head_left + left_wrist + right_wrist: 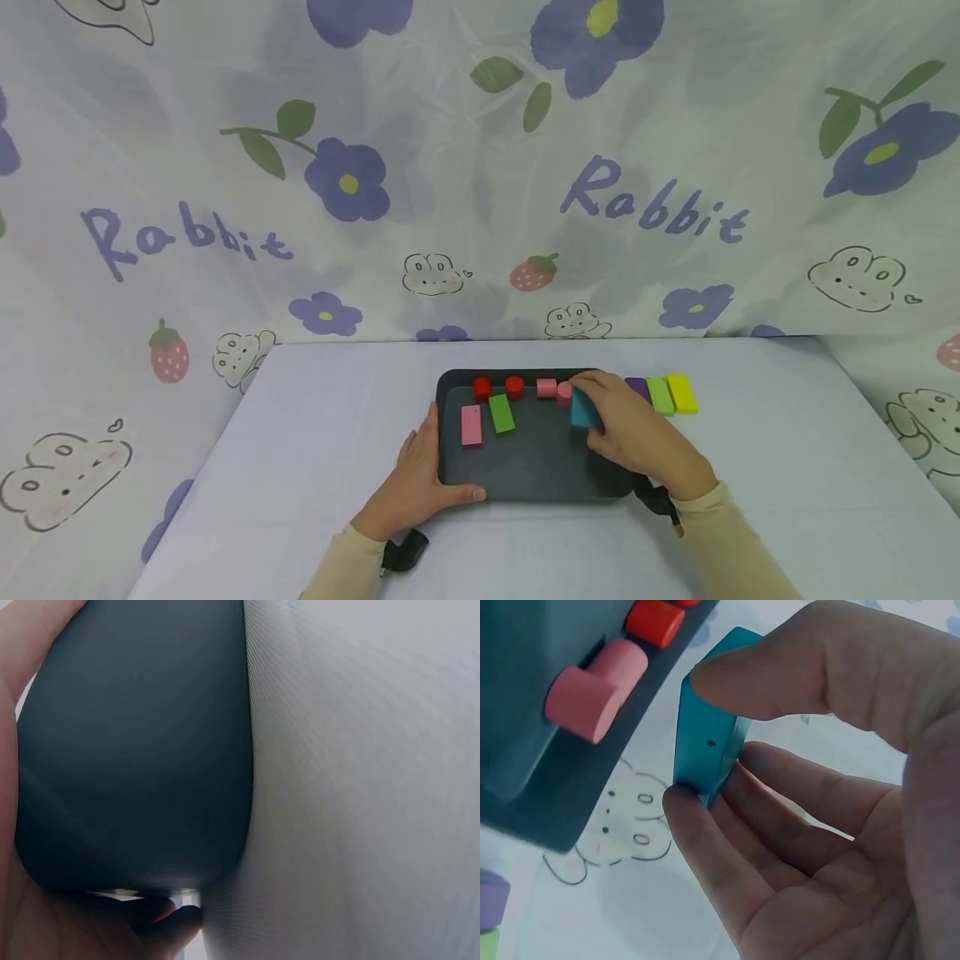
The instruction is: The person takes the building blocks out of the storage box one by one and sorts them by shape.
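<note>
The right hand has a narrow grip on the blue block, held over the tray's right side. A low swing could knock the pink cylinder (round, so apt to roll); a shove from the left hand, spread against the tray, might shift everything.

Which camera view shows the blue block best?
The right wrist view: the blue block looks large and close there, and a dark spot shows on one face. The head view shows it small, partly covered by the right hand. The left wrist view doesn't show it.
</note>
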A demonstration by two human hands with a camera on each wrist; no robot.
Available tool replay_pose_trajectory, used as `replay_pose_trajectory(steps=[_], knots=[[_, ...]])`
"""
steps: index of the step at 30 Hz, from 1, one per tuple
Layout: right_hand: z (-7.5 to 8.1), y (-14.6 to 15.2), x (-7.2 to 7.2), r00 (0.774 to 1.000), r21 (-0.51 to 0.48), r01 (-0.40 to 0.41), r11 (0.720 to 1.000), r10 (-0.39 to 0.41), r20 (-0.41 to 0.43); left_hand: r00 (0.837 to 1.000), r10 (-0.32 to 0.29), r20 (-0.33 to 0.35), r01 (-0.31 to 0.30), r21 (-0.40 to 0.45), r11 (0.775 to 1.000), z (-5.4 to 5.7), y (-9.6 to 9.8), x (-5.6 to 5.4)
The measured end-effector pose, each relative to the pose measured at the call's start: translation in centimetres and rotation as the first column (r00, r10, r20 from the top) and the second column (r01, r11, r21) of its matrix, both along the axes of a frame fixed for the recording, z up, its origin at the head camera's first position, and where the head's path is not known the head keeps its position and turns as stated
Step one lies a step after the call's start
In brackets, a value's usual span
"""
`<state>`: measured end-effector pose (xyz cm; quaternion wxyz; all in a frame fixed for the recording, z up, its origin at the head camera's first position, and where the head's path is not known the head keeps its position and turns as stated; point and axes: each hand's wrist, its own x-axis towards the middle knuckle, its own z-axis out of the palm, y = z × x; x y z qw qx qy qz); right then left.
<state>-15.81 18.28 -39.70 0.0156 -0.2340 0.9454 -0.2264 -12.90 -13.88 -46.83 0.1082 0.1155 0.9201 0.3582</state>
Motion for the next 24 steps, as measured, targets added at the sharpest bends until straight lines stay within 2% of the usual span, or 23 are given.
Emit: replay_pose_trajectory(steps=[10, 16, 24], knots=[[0.6, 1.9, -0.4, 0.998, 0.001, 0.057, 0.998, -0.057, 0.005, 1.000, -0.005, 0.013, 0.005, 0.009, 1.000, 0.1, -0.1, 0.0], [1.1, 2.8, -0.6, 0.999, -0.031, 0.052, 0.998, -0.052, 0.010, 1.000, -0.016, 0.011, 0.016, 0.017, 1.000, 0.1, -0.3, 0.1], [1.0, 4.6, -1.0, 0.996, -0.066, 0.045, 0.997, -0.050, -0.069, 1.000, -0.011, 0.010, 0.011, 0.021, 1.000, 0.2, -0.1, 0.0]])
